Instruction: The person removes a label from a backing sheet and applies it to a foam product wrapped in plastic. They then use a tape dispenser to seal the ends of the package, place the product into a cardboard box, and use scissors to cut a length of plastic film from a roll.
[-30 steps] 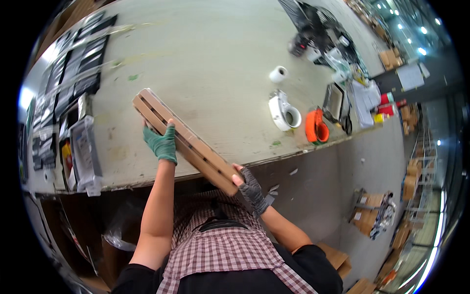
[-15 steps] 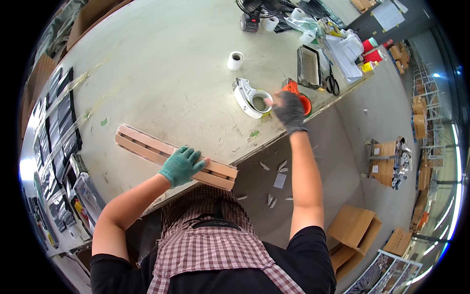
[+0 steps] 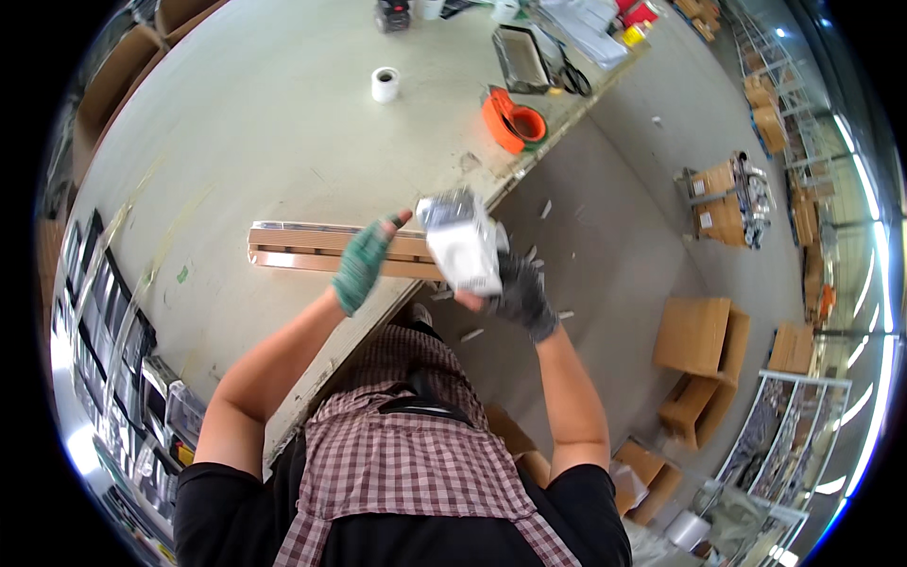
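A long tan wooden-looking bundle of slats (image 3: 295,259), with shiny clear film along its edge, lies on the table near its front edge. My left hand (image 3: 364,263), in a green glove with bare fingertips, is over the bundle's middle, fingers stretched out and slightly blurred. Whether it touches the bundle I cannot tell. In a dark grey glove, my right hand (image 3: 518,298) grips a white tape dispenser (image 3: 460,243) at the bundle's right end. The dispenser is tilted and smeared by motion, partly covering that end.
An orange tape dispenser (image 3: 515,120) rests by the table's right edge, near a black-rimmed tray (image 3: 521,59) and black scissors (image 3: 574,80). A white roll (image 3: 385,85) stands farther back. Black-framed strips (image 3: 99,312) lie at the left. Cardboard boxes (image 3: 694,335) sit on the floor.
My right hand has picked up the white tape dispenser and brought it toward me to the bundle. The bundle has turned more level. My left hand has lifted its fingers from their grip.
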A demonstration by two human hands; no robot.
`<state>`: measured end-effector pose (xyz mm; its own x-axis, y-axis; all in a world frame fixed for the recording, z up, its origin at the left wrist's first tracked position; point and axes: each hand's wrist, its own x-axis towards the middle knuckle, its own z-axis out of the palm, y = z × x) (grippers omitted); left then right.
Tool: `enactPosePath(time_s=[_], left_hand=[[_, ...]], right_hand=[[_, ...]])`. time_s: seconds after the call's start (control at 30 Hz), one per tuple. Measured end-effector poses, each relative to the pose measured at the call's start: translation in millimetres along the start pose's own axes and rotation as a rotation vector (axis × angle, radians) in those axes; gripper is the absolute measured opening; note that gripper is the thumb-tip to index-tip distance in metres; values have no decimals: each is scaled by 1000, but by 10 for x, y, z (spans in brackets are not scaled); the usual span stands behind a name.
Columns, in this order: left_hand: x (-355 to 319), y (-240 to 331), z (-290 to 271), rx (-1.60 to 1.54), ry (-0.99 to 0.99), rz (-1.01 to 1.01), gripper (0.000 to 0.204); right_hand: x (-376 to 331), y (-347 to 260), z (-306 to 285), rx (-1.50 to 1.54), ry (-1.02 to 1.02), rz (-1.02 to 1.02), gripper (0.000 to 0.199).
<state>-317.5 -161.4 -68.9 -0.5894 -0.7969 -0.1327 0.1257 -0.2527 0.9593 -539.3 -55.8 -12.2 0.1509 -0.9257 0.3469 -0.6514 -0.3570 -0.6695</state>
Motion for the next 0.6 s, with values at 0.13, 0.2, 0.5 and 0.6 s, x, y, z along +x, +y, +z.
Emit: enactPosePath(time_s=[0.13, 0.2, 0.5, 0.6], left_hand=[[-11, 852, 205, 14, -441, -332, 59], [73, 927, 302, 356, -525, -429, 50], [161, 866, 634, 316, -878, -173, 60], [159, 1068, 772, 575, -1086, 161, 58]], right_hand=[[-677, -553, 16, 111, -17, 316, 45], [-898, -597, 31, 132, -14, 332, 47], [-1432, -772, 113, -429, 17, 58, 26], [-1532, -872, 37, -552, -60, 47, 23]])
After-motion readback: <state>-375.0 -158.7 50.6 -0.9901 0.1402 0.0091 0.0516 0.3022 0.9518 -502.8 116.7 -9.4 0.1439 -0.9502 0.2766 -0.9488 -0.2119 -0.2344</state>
